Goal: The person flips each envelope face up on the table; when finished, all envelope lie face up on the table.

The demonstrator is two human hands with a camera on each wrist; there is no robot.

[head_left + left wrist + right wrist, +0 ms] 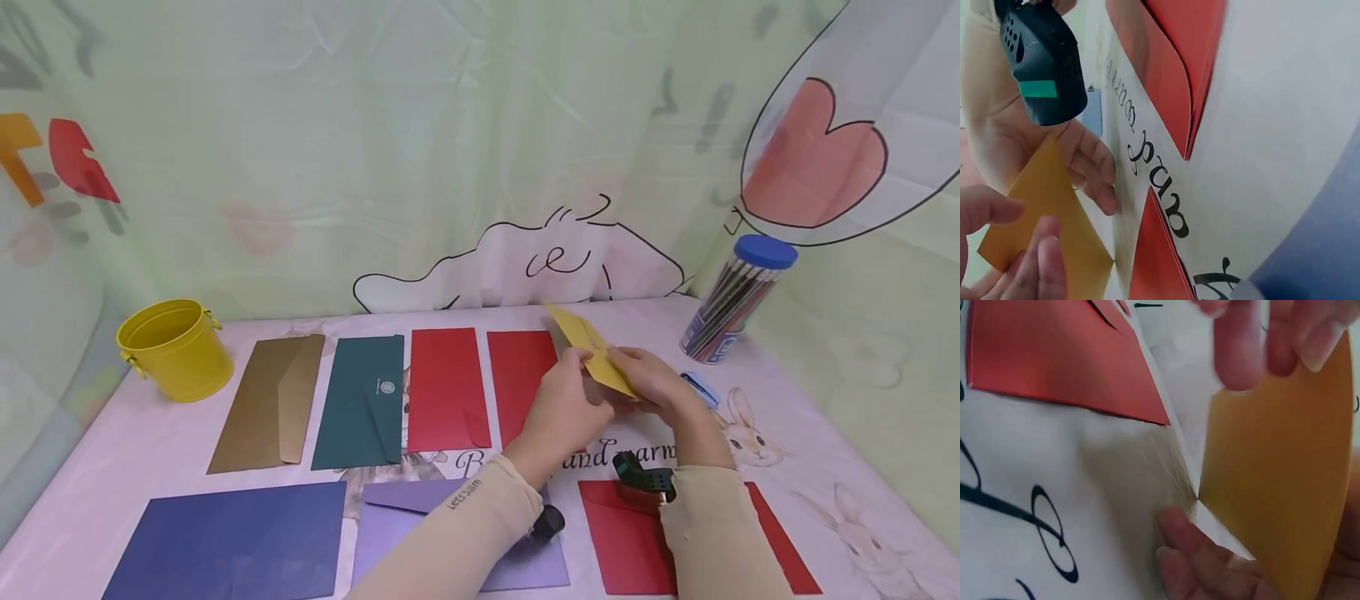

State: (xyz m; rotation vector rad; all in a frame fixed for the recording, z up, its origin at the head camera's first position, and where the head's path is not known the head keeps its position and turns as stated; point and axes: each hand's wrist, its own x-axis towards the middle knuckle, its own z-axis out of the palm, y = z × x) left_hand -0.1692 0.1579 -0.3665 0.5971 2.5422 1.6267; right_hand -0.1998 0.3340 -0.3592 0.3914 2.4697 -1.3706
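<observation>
A yellow envelope [592,346] is held tilted on edge, close over the table near the right-hand red envelope [521,375] of the back row. My left hand [567,404] pinches its near-left side, thumb and fingers on its faces. On the other side my right hand [654,379] grips it, with the thumb over the upper part. In the left wrist view the envelope [1063,231] stands between both hands, one corner down at the tablecloth. The right wrist view shows its plain face [1272,469], left fingertips [1238,359] above and right fingers [1210,565] below.
Brown [258,404], green [360,400] and red [447,387] envelopes lie left of the hands. Nearer are blue [232,537], purple [390,542] and red [618,542] ones, partly under the forearms. A yellow bucket [183,362] stands left, a pencil tub [735,304] right, beside a blue item [699,387].
</observation>
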